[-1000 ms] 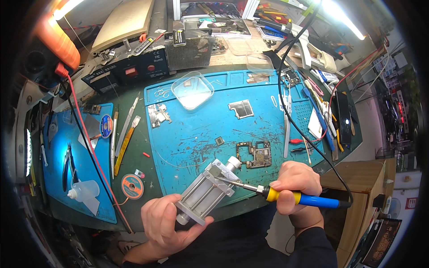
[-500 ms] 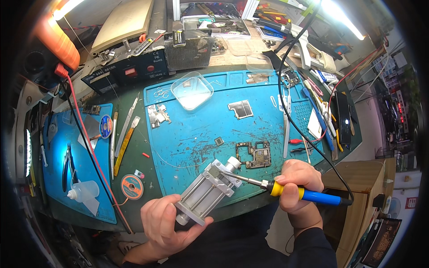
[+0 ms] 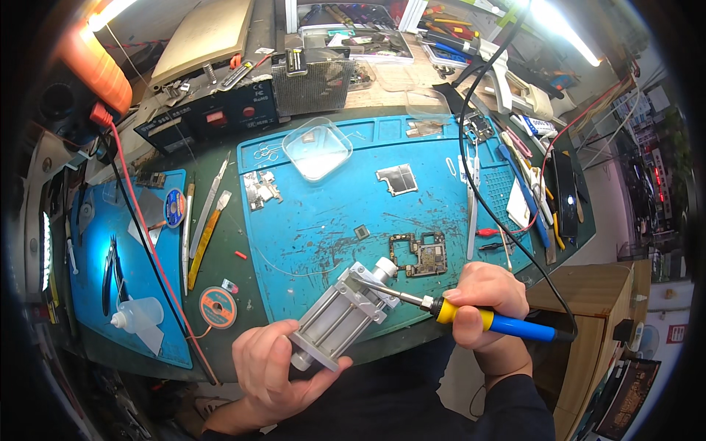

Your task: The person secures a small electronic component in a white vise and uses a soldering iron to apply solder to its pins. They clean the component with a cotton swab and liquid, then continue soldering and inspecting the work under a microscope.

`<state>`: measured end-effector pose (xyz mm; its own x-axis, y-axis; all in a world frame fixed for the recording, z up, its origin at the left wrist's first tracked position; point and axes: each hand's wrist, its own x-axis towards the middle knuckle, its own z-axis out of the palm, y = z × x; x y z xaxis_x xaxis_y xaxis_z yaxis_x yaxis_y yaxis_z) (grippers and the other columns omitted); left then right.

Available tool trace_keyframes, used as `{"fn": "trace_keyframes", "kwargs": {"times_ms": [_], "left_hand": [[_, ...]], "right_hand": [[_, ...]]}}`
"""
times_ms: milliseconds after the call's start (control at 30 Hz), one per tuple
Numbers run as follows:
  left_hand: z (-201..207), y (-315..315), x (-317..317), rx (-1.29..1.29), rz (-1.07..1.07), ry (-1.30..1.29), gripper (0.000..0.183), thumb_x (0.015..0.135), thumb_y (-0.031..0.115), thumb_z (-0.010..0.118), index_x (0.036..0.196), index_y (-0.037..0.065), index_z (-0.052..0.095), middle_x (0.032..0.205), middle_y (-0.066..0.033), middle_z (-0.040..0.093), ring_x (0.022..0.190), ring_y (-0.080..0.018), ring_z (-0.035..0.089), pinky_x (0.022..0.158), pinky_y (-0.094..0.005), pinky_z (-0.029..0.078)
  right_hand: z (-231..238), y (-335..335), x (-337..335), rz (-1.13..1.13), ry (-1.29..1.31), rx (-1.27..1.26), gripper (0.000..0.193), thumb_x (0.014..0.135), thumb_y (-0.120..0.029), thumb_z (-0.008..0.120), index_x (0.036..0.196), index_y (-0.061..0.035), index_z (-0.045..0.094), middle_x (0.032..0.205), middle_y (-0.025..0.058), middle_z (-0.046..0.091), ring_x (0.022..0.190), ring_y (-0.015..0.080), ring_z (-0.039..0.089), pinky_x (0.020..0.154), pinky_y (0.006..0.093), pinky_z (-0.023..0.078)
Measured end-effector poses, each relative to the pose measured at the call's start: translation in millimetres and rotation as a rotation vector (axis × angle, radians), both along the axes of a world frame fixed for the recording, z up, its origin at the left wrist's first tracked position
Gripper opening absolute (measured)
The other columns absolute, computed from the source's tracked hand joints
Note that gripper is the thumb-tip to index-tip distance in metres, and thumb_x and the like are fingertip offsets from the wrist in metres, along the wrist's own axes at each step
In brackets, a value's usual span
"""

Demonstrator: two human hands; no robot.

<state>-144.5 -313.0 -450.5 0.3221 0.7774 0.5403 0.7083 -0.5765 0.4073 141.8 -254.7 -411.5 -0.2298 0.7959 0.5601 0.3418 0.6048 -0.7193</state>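
Gripped at its near end by my left hand (image 3: 276, 371), a small silver clamp vise (image 3: 334, 323) is held tilted above the near edge of the blue mat. My right hand (image 3: 487, 305) is closed round a soldering iron (image 3: 518, 325) with a blue and yellow handle. The iron's metal tip reaches the jaw at the vise's far end. Whatever small piece sits in that jaw is too small to make out. Just beyond the vise, a phone circuit board (image 3: 425, 255) and a small square chip (image 3: 361, 232) lie on the mat.
The iron's black cable (image 3: 478, 176) arcs over the mat's right side. A clear plastic box (image 3: 318, 151) and a metal shield plate (image 3: 397, 178) lie farther back. Tweezers (image 3: 472, 209) lie right; a solder wick spool (image 3: 218, 307) and bottle (image 3: 140, 314) lie left.
My right hand and the soldering iron have shifted slightly left, the tip moving a little along the vise's jaw. My left hand and the vise stay in place.
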Motion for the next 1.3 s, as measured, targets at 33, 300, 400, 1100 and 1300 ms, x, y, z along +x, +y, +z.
{"fn": "trace_keyframes", "kwargs": {"times_ms": [33, 300, 400, 1100, 1300], "left_hand": [[0.1, 0.4, 0.2, 0.003, -0.003, -0.002, 0.1, 0.075, 0.045, 0.092, 0.144, -0.004, 0.038, 0.119, -0.0176, 0.06, 0.097, -0.0307, 0.057, 0.082, -0.0436, 0.046], [1.4, 0.4, 0.9, 0.002, 0.001, 0.0, 0.102, 0.075, 0.044, 0.092, 0.146, -0.003, 0.037, 0.119, -0.0174, 0.061, 0.097, -0.0306, 0.058, 0.083, -0.0444, 0.046], [1.4, -0.8, 0.3, 0.005, 0.006, -0.004, 0.102, 0.075, 0.044, 0.092, 0.146, -0.003, 0.036, 0.118, -0.0176, 0.061, 0.097, -0.0306, 0.058, 0.083, -0.0446, 0.046], [0.2, 0.9, 1.3, 0.008, -0.018, -0.011, 0.101, 0.073, 0.036, 0.094, 0.146, -0.004, 0.036, 0.122, -0.0191, 0.06, 0.1, -0.0329, 0.058, 0.086, -0.0462, 0.046], [-0.8, -0.8, 0.5, 0.007, -0.014, -0.035, 0.099, 0.071, 0.033, 0.095, 0.144, -0.004, 0.038, 0.122, -0.0192, 0.061, 0.101, -0.0333, 0.058, 0.087, -0.0467, 0.046]], "right_hand": [[0.1, 0.0, 0.8, 0.0, 0.003, -0.002, 0.013, 0.09, -0.016, 0.076, 0.094, -0.007, 0.069, 0.071, 0.0054, 0.072, 0.056, 0.0194, 0.067, 0.052, 0.0292, 0.05], [-2.0, 1.7, -0.4, 0.029, -0.004, 0.017, 0.013, 0.089, -0.016, 0.077, 0.095, -0.0072, 0.069, 0.072, 0.0046, 0.072, 0.056, 0.019, 0.067, 0.053, 0.0293, 0.051], [-0.7, 1.8, -1.2, 0.045, -0.011, 0.017, 0.013, 0.089, -0.016, 0.077, 0.095, -0.0072, 0.069, 0.071, 0.0044, 0.072, 0.056, 0.0189, 0.067, 0.052, 0.0294, 0.051], [-4.0, 0.0, -1.9, -0.032, 0.025, -0.001, 0.013, 0.09, -0.017, 0.077, 0.095, -0.0071, 0.07, 0.075, 0.0076, 0.074, 0.058, 0.0202, 0.068, 0.054, 0.0292, 0.052], [-2.4, 2.5, -4.7, -0.019, 0.015, 0.037, 0.01, 0.09, -0.013, 0.075, 0.094, -0.0056, 0.07, 0.072, 0.0072, 0.071, 0.055, 0.019, 0.064, 0.051, 0.0285, 0.049]]}}
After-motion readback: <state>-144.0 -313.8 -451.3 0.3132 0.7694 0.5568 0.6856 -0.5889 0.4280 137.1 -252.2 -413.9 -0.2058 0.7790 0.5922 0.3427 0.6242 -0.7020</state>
